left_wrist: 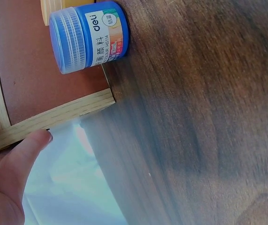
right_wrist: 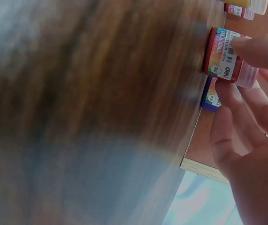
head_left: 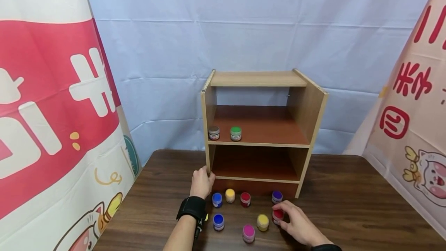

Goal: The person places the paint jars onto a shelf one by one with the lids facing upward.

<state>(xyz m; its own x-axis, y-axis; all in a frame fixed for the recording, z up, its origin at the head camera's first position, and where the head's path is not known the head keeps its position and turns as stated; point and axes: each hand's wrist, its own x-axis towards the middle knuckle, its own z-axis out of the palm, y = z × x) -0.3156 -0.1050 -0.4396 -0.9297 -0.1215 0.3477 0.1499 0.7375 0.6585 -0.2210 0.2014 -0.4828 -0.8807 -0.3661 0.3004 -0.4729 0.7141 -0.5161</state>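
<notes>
My left hand grips the lower front edge of the wooden shelf's left side panel, with fingers on both sides of it. A red paint jar stands on the table at the right, pinched between the thumb and fingers of my right hand. The right wrist view shows the labelled side of that red jar. Just behind it is a purple paint jar, and to its left stands a yellow one. A blue paint jar is close to my left hand.
On the middle board of the shelf stand a brown jar and a green jar. Other jars on the table are a second blue, magenta, orange-yellow and dark red. Cloth hangs behind and at both sides.
</notes>
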